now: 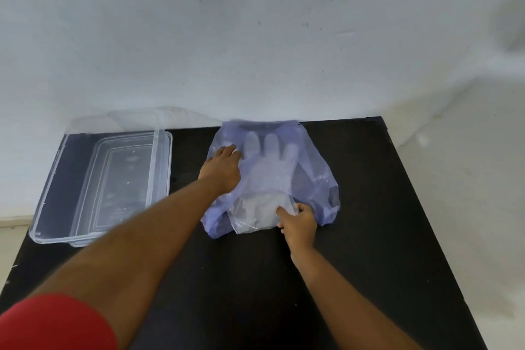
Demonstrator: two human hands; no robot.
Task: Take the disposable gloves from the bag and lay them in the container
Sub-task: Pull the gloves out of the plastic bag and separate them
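A translucent blue plastic bag (315, 176) lies flat on the black table (369, 236), its mouth toward me. Inside it I see a stack of clear disposable gloves (270, 167), fingers pointing to the wall, cuffs sticking out of the bag's mouth. My left hand (223, 169) rests flat on the bag's left side, pressing it down. My right hand (299, 221) pinches the cuff edge of the gloves at the bag's opening. A clear rectangular plastic container (61, 176) stands open at the table's left.
The container's clear lid (136, 119) leans against the white wall (255, 37) behind it. The table's right edge runs diagonally at the right, with pale floor beyond. A red sleeve (54, 321) shows at the bottom left.
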